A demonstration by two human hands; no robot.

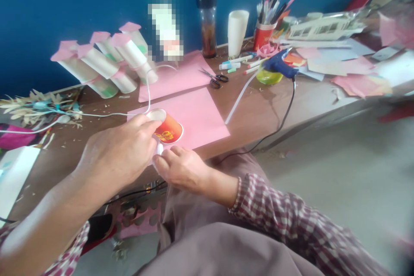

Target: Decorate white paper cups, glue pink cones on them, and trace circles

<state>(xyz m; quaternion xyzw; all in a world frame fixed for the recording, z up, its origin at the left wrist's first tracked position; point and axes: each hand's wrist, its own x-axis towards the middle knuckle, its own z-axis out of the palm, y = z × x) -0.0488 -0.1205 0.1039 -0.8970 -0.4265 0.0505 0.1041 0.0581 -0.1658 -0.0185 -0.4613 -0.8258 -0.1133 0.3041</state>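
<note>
My left hand (119, 155) is curled around the near side of a red and orange paper cup (168, 130), which lies tilted on a pink paper sheet (197, 116) at the table's front edge. My right hand (181, 168) sits just below the cup with its fingers bent, pinching a small white piece (159, 148) against the left hand's fingertips. What that white piece is I cannot make out. Both sleeves are checked red and white.
Pink-capped white paper tubes (103, 62) lie at the back left. Black scissors (215, 78), a blue glue gun (280, 65) with its black cord, a red pot of sticks (263, 34), a white cup stack (237, 30), a dark bottle (207, 23) and scattered papers fill the wooden table (258, 108).
</note>
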